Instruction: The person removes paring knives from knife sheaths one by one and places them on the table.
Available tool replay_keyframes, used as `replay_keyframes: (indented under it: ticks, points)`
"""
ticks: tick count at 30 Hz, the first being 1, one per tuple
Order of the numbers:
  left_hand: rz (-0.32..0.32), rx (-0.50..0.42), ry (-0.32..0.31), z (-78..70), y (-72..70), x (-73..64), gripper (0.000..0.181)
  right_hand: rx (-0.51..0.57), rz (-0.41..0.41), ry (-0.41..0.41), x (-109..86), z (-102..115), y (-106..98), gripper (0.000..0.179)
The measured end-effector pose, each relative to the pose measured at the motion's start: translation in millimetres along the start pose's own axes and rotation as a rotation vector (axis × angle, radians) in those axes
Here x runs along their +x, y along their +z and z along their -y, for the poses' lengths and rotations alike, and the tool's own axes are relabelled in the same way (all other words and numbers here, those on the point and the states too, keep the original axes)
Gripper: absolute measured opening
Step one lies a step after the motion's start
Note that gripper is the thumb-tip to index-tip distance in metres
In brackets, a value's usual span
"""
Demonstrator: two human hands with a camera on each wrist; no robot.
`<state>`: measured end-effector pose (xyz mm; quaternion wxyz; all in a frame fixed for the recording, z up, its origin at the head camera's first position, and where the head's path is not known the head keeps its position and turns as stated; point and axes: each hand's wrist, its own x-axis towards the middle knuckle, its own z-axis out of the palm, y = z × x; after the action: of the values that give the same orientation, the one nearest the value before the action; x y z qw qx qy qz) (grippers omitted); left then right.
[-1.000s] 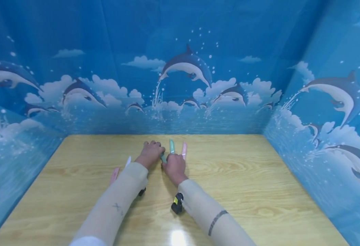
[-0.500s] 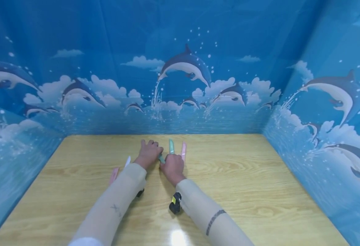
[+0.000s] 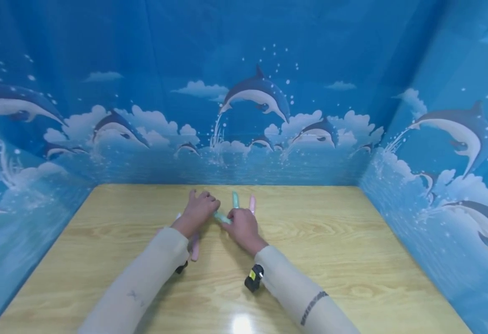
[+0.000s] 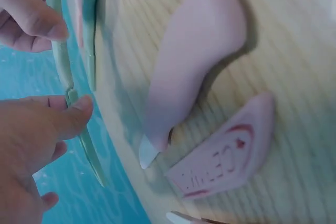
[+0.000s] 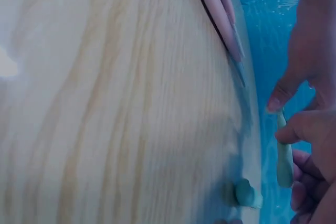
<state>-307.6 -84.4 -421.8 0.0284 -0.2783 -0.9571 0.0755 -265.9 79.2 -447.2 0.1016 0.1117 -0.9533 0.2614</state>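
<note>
My left hand (image 3: pixel 198 211) and right hand (image 3: pixel 244 227) meet over the far part of the table, both on one green knife (image 3: pixel 222 217). In the left wrist view, the left thumb and fingers pinch its slim green sheath (image 4: pixel 90 156). The right hand grips the thicker handle (image 4: pixel 62 64); sheath and handle meet end to end between the hands. Beyond the right hand lie another green knife (image 3: pixel 235 199) and a pink one (image 3: pixel 252 204). Near the left wrist rest a pink-handled knife (image 4: pixel 197 40) showing a white blade tip, and a pink sheath (image 4: pixel 231 153) with red lettering.
The wood-grain table (image 3: pixel 331 260) is backed by a blue dolphin-print curtain (image 3: pixel 156 162) along its far edge and sides. Another white blade (image 4: pixel 181 217) shows at the bottom of the left wrist view. A black wrist camera (image 3: pixel 254 278) hangs below the right cuff.
More of the green knife shows between the hands, and it lies at a flatter slant. My left forearm has shifted left and down, uncovering a pink handle beside it. The head view has moved slightly.
</note>
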Motion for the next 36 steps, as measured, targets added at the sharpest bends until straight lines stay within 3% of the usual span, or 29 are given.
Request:
replay_keyframes:
  ticks: [6,11,14,17,23,30,36]
  points:
    - [-0.195,-0.104,0.122,-7.0,2.8,-20.0,0.036,-0.007,0.02,-0.096,-8.2,-9,-16,0.014]
    - [-0.291,-0.184,0.143,-14.9,7.1,-34.8,0.042,0.01,0.052,-0.151,-21.7,-15,-29,0.012]
    - [-0.325,-0.244,0.155,-22.3,8.9,-45.1,0.025,0.014,0.073,-0.172,-30.5,-18,-34,0.013]
    - [-0.38,-0.299,0.172,-30.4,8.5,-56.3,0.023,0.032,0.077,-0.205,-39.0,-20,-41,0.014]
    - [-0.502,-0.311,0.207,-47.3,4.2,-73.3,0.024,0.042,0.031,-0.326,-54.1,-25,-54,0.015]
    - [-0.548,-0.329,0.184,-68.0,0.9,-84.9,0.025,0.017,-0.034,-0.43,-71.9,-34,-67,0.018]
    - [-0.526,-0.375,0.157,-83.4,3.1,-96.2,0.026,0.005,-0.038,-0.473,-89.3,-41,-71,0.021]
